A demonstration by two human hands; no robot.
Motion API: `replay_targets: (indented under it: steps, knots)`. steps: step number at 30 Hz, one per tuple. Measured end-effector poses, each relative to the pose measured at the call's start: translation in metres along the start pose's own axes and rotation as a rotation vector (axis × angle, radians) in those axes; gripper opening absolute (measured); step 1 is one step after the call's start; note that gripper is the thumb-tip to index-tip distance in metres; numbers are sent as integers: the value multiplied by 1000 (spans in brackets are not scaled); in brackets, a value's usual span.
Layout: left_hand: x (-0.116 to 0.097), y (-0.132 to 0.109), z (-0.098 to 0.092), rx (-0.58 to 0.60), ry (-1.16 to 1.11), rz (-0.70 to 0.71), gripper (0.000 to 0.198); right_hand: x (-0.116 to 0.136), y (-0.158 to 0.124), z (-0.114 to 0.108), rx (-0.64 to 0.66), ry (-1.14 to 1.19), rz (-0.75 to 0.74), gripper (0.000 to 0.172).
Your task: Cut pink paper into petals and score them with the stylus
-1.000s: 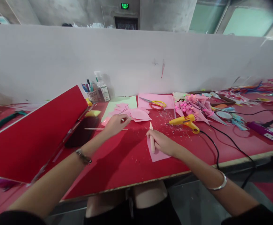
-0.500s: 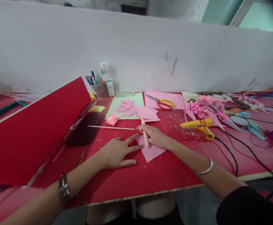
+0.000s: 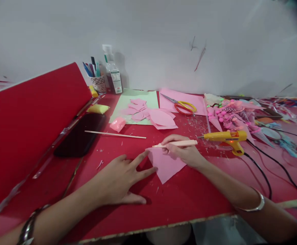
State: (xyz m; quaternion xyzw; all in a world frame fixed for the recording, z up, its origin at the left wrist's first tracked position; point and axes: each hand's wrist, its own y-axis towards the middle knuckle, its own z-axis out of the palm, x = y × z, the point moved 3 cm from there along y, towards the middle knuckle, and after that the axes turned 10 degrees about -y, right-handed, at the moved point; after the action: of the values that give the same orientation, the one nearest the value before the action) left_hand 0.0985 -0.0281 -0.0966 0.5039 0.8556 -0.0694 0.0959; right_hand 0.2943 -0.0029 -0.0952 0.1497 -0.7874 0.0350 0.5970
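Note:
My right hand (image 3: 180, 149) is closed around a pale pink pen (image 3: 185, 143), which lies nearly level with its tip at the upper left part of a pink paper piece (image 3: 165, 166). Flat on the red table with fingers spread, my left hand (image 3: 124, 177) touches the left edge of that paper with its fingertips. Beyond the hands, pink petal-shaped paper pieces (image 3: 162, 119) lie partly on a pale green sheet (image 3: 115, 110). A thin stick (image 3: 115, 134) rests left of the pen.
A yellow glue gun (image 3: 225, 136) with a black cord lies right of my right hand. Scissors (image 3: 185, 107) rest on a pink sheet (image 3: 201, 102). At left are a dark phone (image 3: 78, 137), a red board (image 3: 31, 122), a pen cup (image 3: 98, 84) and a bottle (image 3: 115, 78).
The pen has turned from steep, tip away from me, to nearly level with its tip pointing left at the paper. My left hand stays spread on the paper's edge. The view has tilted down.

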Motion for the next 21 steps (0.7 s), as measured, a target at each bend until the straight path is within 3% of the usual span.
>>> replay_targets:
  steps: [7, 14, 17, 21]
  knots:
    - [5, -1, -4, 56, 78, -62, 64, -8, -2, -1, 110, 211, 27, 21]
    - [10, -1, -8, 40, 93, -89, 56, -8, -2, -7, -73, 266, -35, 7]
    - [6, -3, -9, 50, 69, -34, 59, -6, -3, -4, -8, 275, -18, 12]
    - [3, -5, -9, 81, 58, 33, 60, -4, -6, 3, 148, 178, 111, 20]
